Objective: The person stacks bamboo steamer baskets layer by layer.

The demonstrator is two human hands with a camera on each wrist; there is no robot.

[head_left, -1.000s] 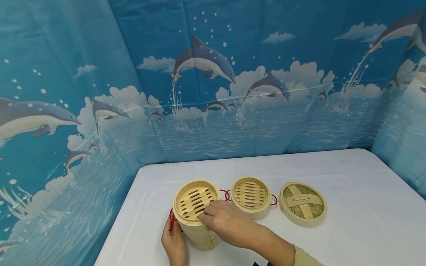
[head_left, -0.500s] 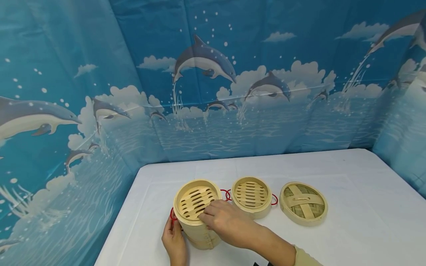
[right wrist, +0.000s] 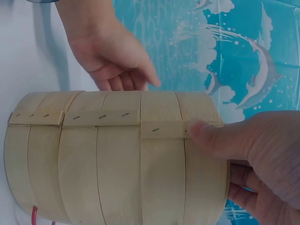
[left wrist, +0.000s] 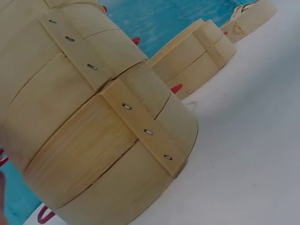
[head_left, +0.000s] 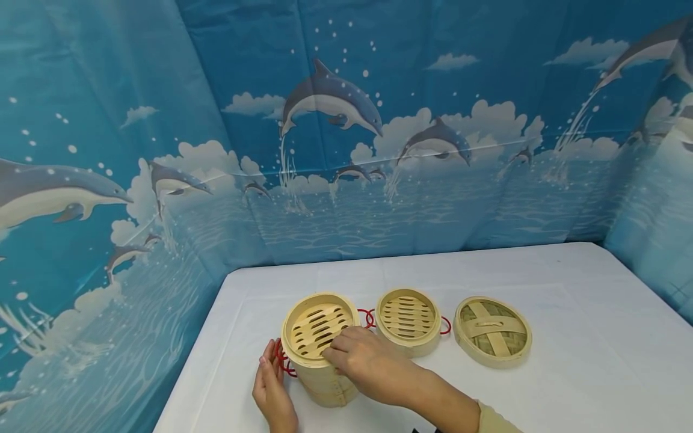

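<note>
A stack of bamboo steamer baskets (head_left: 327, 382) stands at the left of the table, slotted base showing in its top tier. My right hand (head_left: 370, 364) pinches the near right rim of the top basket, thumb outside and fingers inside. In the right wrist view the thumb (right wrist: 215, 136) presses on the stapled strip. At the stack's left side is my left hand (head_left: 274, 391), fingers extended upward beside the red loop handles (head_left: 281, 358). The right wrist view shows the left hand (right wrist: 117, 58) behind the stack with its fingers partly hidden.
A single bamboo basket (head_left: 408, 319) with red loops stands right of the stack, its left loop beside the stack's. Farther right lies a woven bamboo lid (head_left: 492, 331). A white cloth covers the table (head_left: 585, 337); a dolphin-print curtain (head_left: 346, 210) hangs behind.
My left hand has come away from the stack's side, moving slightly left, and more red loops now show there. The right hand keeps its grip on the rim; the stack stays in place.
</note>
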